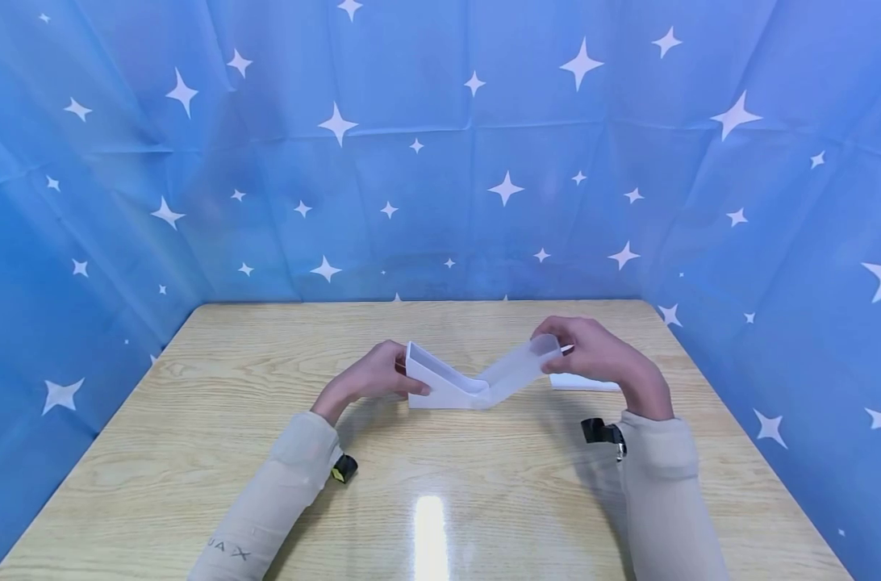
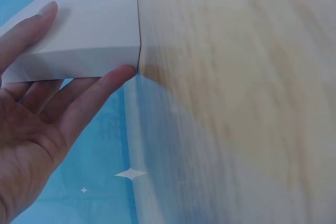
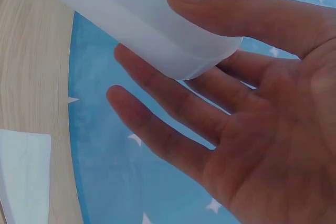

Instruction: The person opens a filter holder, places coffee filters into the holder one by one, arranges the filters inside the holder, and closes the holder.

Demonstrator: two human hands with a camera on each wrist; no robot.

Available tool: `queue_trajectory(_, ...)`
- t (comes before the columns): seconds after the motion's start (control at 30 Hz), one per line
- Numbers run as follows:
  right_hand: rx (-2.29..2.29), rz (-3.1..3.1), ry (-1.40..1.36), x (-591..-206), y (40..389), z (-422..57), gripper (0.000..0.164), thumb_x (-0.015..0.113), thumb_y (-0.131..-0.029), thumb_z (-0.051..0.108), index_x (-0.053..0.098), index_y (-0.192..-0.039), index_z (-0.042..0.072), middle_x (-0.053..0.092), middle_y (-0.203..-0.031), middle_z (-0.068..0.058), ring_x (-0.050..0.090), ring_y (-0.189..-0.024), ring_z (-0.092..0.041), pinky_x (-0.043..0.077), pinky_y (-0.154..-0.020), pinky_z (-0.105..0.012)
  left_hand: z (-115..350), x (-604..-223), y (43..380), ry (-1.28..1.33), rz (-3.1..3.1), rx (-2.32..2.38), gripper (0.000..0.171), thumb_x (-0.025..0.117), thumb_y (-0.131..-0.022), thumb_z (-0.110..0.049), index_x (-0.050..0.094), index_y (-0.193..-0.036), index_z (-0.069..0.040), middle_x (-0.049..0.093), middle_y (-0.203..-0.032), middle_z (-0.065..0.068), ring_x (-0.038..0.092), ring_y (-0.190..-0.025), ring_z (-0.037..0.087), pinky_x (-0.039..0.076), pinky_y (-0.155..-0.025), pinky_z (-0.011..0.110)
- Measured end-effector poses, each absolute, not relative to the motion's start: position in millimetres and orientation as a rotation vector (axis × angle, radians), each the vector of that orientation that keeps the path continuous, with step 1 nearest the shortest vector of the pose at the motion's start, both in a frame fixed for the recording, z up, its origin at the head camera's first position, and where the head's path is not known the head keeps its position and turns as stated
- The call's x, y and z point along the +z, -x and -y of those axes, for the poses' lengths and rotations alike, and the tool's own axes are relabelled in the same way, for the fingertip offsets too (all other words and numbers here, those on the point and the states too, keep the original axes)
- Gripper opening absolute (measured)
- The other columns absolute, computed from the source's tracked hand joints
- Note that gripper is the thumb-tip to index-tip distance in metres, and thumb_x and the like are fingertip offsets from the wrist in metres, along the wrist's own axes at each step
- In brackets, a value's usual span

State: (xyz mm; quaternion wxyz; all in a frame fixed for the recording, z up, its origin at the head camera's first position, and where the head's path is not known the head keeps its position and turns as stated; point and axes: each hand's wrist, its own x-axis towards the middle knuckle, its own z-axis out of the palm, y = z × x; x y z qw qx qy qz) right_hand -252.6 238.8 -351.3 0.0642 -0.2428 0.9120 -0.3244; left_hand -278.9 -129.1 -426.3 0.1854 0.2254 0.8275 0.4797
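Blue curtain (image 1: pixel 411 81) backs the bench (image 1: pixel 266 339); left hand (image 1: pixel 371 374) grips the white box (image 1: pixel 436 387), right hand (image 1: pixel 596 351) pinches the translucent piece (image 1: pixel 516 373); light pressure should avoid creasing.

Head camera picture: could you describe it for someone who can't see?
A person's left hand grips a white open box and their right hand holds a translucent piece, the two meeting in a V at a wooden table. A white object lies partly hidden by the right hand; blue star-patterned fabric hangs behind.
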Motion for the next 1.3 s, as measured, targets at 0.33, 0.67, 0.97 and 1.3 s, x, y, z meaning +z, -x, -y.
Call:
queue_trajectory(0.33,-0.962,-2.744,0.69,-349.4,251.8,-240.0,0.034,0.077,-0.089,0.011,0.068,-0.122,0.007,0.07,-0.117,-0.012,0.061,-0.097,-0.023,0.051,-0.08,-0.034,130.1,-425.6,281.2,-0.652,-2.323,1.354,0.035,0.085,-0.086,-0.013,0.073,-0.119,-0.008,0.077,-0.106,0.009,0.071,-0.081,0.018,0.064,-0.073,0.049)
queue_trajectory(0.67,-1.022,-2.575,0.678,-349.9,250.2,-256.2,0.071,0.068,-0.088,-0.003,0.041,-0.154,-0.002,0.057,-0.143,-0.027,0.057,-0.13,-0.048,0.057,-0.095,-0.045,130.5,-424.3,280.5,-0.631,-2.339,1.343,0.033,0.085,-0.086,-0.013,0.074,-0.117,-0.009,0.077,-0.104,0.008,0.07,-0.081,0.017,0.064,-0.073,0.046)
queue_trajectory(0.97,-1.019,-2.718,0.581,-369.8,262.0,-285.2,0.05,0.063,-0.101,0.013,0.05,-0.145,-0.008,0.063,-0.135,-0.029,0.063,-0.122,-0.045,0.057,-0.097,-0.05,130.4,-425.0,280.2,-0.635,-2.327,1.352,0.035,0.085,-0.086,-0.014,0.073,-0.119,-0.009,0.076,-0.105,0.009,0.07,-0.081,0.018,0.064,-0.073,0.048)
queue_trajectory(1.3,-0.833,-2.897,0.085,-407.4,278.7,-306.7,0.06,0.065,-0.1,0.032,0.054,-0.139,-0.011,0.056,-0.137,-0.038,0.056,-0.122,-0.053,0.053,-0.095,-0.059,130.0,-427.5,280.6,-0.647,-2.326,1.359,0.035,0.084,-0.087,-0.014,0.073,-0.119,-0.008,0.076,-0.104,0.009,0.07,-0.08,0.017,0.064,-0.072,0.047)
